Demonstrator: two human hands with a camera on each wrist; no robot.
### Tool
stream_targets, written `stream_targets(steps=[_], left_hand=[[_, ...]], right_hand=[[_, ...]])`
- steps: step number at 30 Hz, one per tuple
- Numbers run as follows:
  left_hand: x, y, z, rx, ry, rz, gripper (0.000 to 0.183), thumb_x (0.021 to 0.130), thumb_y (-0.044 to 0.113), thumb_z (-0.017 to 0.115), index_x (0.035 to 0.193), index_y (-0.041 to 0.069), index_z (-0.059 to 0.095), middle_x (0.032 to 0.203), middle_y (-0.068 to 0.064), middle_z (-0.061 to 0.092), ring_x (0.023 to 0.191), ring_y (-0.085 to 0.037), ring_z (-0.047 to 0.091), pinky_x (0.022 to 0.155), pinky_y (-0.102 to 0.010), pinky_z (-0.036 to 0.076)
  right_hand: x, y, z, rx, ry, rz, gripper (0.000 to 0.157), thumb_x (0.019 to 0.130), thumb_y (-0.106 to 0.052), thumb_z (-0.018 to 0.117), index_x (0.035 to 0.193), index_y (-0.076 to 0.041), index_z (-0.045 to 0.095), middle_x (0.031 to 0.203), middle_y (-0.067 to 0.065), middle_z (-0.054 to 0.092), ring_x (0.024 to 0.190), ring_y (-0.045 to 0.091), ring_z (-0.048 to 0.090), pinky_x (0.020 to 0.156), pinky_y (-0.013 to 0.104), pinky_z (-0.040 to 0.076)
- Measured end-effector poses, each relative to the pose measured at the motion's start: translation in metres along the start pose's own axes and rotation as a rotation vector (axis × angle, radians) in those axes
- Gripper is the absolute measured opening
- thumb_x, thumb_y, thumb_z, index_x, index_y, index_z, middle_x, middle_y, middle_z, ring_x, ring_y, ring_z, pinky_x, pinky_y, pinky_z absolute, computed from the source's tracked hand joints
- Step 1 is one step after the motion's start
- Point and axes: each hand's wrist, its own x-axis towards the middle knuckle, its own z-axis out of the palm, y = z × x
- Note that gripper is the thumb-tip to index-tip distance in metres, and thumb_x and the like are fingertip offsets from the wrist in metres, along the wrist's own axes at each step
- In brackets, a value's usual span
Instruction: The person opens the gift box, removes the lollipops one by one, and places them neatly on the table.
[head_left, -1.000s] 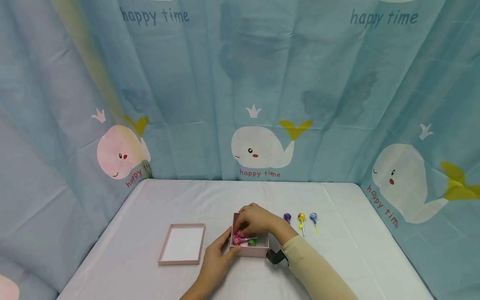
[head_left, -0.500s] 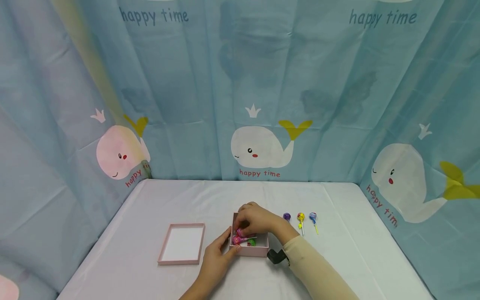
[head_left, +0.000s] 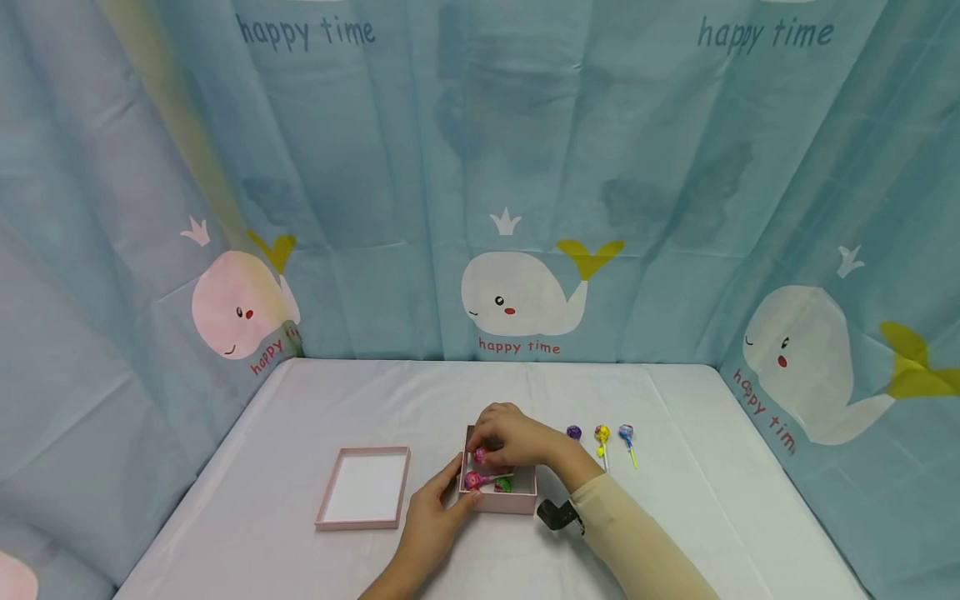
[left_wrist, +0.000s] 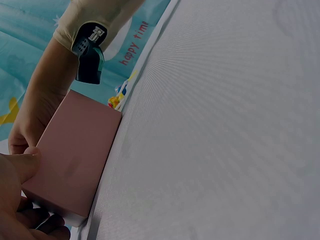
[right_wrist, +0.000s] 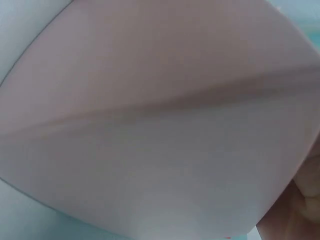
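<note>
A pink open-topped box [head_left: 497, 502] stands on the white table. My left hand [head_left: 432, 515] grips its left side, thumb at the front rim; the left wrist view shows this thumb [left_wrist: 22, 166] against the box [left_wrist: 75, 155]. Reaching in over the back left of the box, my right hand [head_left: 512, 437] pinches a pink lollipop [head_left: 481, 456], its stick hidden by the hand. Inside, toward the front, lie another pink lollipop [head_left: 474, 480] and a green one [head_left: 503, 484]. Blurred pinkish box walls [right_wrist: 150, 60] fill most of the right wrist view.
Left of the box lies its pink-rimmed lid [head_left: 360, 525], white inside up. Behind and to the right, a purple lollipop [head_left: 573, 432], a yellow one [head_left: 602, 434] and a blue one [head_left: 626, 432] form a row. A blue whale-print curtain [head_left: 375, 292] surrounds the table.
Inside the box, the right hand's pink lollipop has shifted slightly toward the back, away from the other pink one. The left hand and the box stay in place.
</note>
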Motion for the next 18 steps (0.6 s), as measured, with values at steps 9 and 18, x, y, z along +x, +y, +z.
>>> stream_targets(steps=[9, 18], left_hand=[[0.0002, -0.0018, 0.0008, 0.004, 0.013, 0.037, 0.077, 0.088, 0.034, 0.080, 0.151, 0.004, 0.048, 0.155, -0.011, 0.049, 0.145, -0.032, 0.043, 0.118, -0.043, 0.036], [0.0009, -0.0010, 0.0001, 0.002, 0.014, -0.007, 0.076, 0.087, 0.033, 0.082, 0.152, 0.010, 0.050, 0.155, -0.003, 0.049, 0.146, -0.026, 0.043, 0.120, -0.041, 0.035]], right_hand=[[-0.0003, -0.0049, -0.0005, 0.011, 0.013, 0.019, 0.019, 0.088, -0.024, 0.079, 0.107, -0.028, 0.078, 0.107, -0.016, 0.066, 0.113, 0.007, 0.053, 0.109, 0.039, 0.042], [-0.0018, -0.0040, -0.0039, 0.073, 0.053, 0.052, 0.021, 0.088, -0.025, 0.081, 0.108, -0.030, 0.078, 0.109, -0.019, 0.068, 0.115, 0.007, 0.055, 0.114, 0.047, 0.038]])
